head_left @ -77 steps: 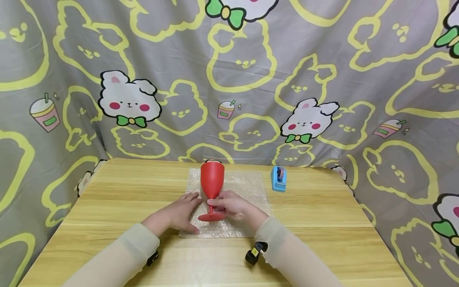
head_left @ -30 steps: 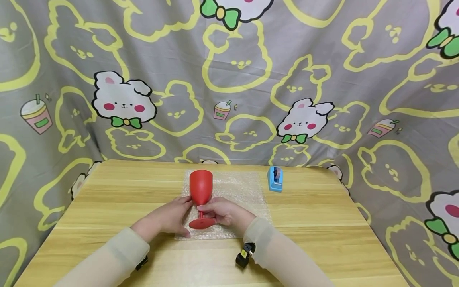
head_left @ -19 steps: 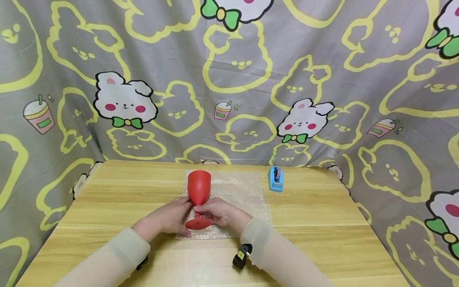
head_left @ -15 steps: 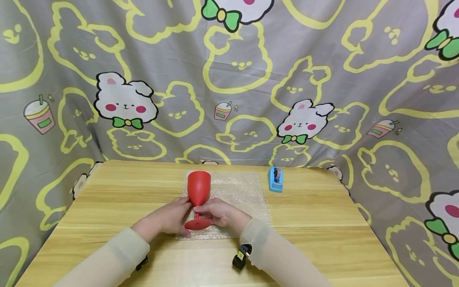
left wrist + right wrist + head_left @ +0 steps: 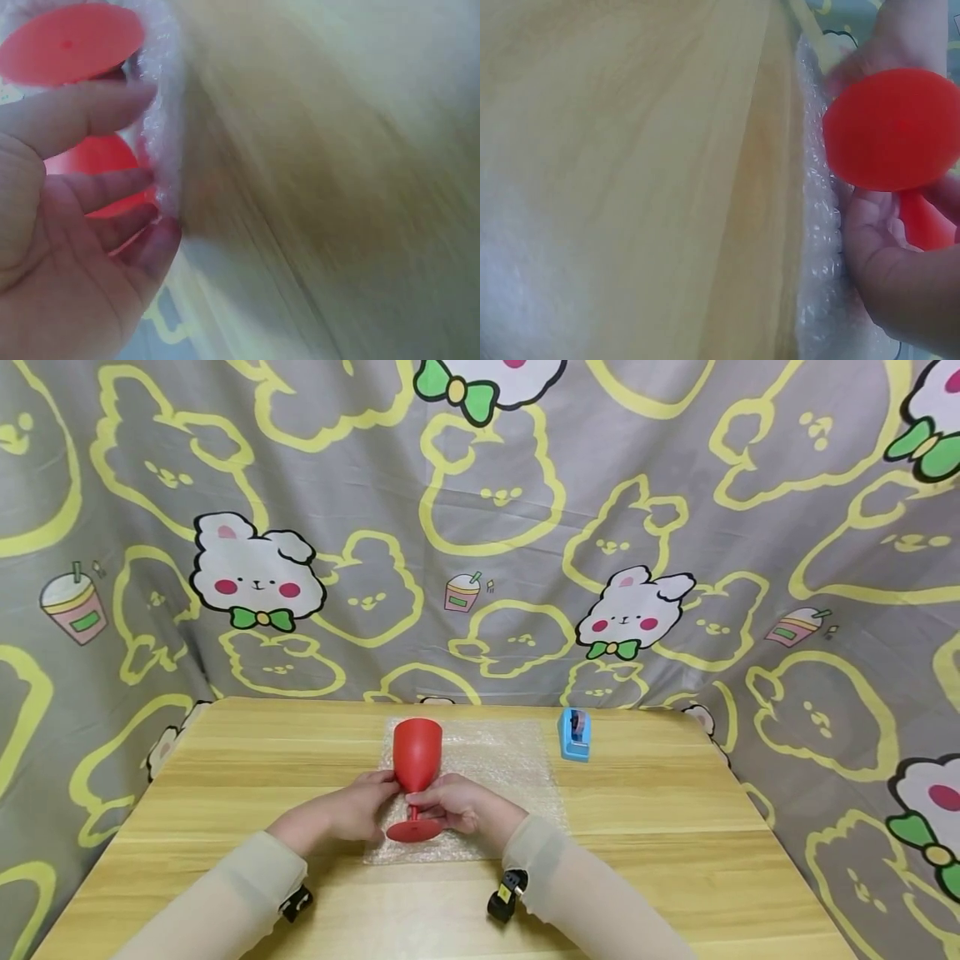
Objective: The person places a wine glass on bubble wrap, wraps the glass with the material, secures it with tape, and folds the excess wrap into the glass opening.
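Observation:
A red goblet stands over the left part of a bubble wrap sheet, its bowl up and its round foot toward the near side. My right hand pinches the goblet's stem between thumb and fingers. My left hand lies at the left edge of the sheet, beside the goblet. In the left wrist view its fingers are loosely extended at the bubble wrap's edge, with the thumb apart from them. Whether they touch the wrap is unclear.
A blue tape dispenser with a roll of tape stands at the back right of the wooden table. A grey patterned curtain encloses the back and sides.
The goblet has moved left and a little nearer in my right hand, then stayed about still over the last half second. My left hand has shifted slightly left, its thumb drawn back from the sheet.

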Demonstrator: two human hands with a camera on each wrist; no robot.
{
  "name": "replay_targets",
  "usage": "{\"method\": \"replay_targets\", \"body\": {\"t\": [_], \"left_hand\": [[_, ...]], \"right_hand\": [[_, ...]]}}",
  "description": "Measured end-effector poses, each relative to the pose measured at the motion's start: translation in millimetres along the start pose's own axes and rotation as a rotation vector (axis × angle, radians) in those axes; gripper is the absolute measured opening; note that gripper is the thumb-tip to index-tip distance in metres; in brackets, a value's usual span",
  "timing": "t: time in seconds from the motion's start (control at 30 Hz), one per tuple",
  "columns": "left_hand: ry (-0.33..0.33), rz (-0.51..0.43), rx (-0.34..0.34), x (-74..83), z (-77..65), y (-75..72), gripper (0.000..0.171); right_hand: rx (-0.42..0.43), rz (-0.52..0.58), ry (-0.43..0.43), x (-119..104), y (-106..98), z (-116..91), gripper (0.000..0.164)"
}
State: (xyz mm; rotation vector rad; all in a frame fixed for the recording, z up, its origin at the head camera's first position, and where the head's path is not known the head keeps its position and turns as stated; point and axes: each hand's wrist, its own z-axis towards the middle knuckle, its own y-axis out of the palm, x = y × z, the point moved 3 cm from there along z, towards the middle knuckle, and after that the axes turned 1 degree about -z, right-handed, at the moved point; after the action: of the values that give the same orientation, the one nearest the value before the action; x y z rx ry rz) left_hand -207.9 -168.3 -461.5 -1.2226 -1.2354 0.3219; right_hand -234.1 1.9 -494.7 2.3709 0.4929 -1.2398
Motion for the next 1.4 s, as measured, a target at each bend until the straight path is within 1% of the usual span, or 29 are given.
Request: {"method": "replay_targets", "body": {"t": [0.2, 0.3, 0.4, 0.5, 0.6, 0.67, 0.73, 0.9, 1.0, 1.1, 1.13, 1.2, 1.3, 1.4], "left_hand": [[-0.023, -0.017, 0.099, 3.4, 3.7, -6.8, 0.038], [-0.030, 0.009, 0.128, 5.2, 5.8, -6.3, 0.026], [-0.071, 0.000, 0.173, 4.5, 7.3, -5.8, 0.019], [-0.156, -0.046, 0.234, 2.2, 7.1, -6.6, 0.022], [-0.236, -0.129, 0.292, -2.8, 6.5, -7.1, 0.031], [-0.268, -0.195, 0.318, -5.7, 6.5, -7.7, 0.039], [-0.277, -0.253, 0.340, -8.1, 7.7, -8.5, 0.042], [-0.319, -0.425, 0.364, -15.5, 12.6, -9.3, 0.049], [-0.369, -0.568, 0.358, -20.9, 15.0, -8.5, 0.053], [-0.412, -0.669, 0.344, -24.1, 16.0, -7.6, 0.053], [-0.423, -0.687, 0.342, -25.2, 16.1, -7.2, 0.052], [-0.433, -0.687, 0.340, -26.0, 16.6, -6.9, 0.047], [-0.430, -0.701, 0.341, -25.4, 17.6, -6.8, 0.040], [-0.435, -0.730, 0.342, -24.5, 19.0, -7.0, 0.040]], "right_hand": [[0.011, 0.001, 0.005, -0.6, 1.0, 0.4, 0.013], [0.003, -0.005, 0.013, -0.3, 1.7, 0.1, 0.012], [-0.002, -0.016, 0.013, 0.4, 2.6, -0.3, 0.013], [-0.002, -0.021, 0.010, 0.9, 4.1, -1.0, 0.014], [0.005, -0.026, 0.009, 1.3, 5.3, -1.1, 0.013], [0.010, -0.027, 0.010, 1.9, 5.4, -0.7, 0.012], [0.016, -0.028, 0.011, 2.5, 5.0, -0.2, 0.012], [0.025, -0.028, 0.012, 2.6, 4.0, 0.3, 0.013], [0.029, -0.032, 0.009, 1.5, 3.8, 0.2, 0.013], [0.031, -0.042, 0.008, 1.5, 3.4, 0.2, 0.014], [0.028, -0.043, 0.010, 1.5, 3.3, 0.2, 0.014], [0.020, -0.046, 0.012, 2.0, 3.1, 0.1, 0.015], [0.004, -0.046, 0.014, 2.2, 2.9, 0.1, 0.016], [-0.007, -0.046, 0.016, 2.3, 2.8, 0.4, 0.017]]}}
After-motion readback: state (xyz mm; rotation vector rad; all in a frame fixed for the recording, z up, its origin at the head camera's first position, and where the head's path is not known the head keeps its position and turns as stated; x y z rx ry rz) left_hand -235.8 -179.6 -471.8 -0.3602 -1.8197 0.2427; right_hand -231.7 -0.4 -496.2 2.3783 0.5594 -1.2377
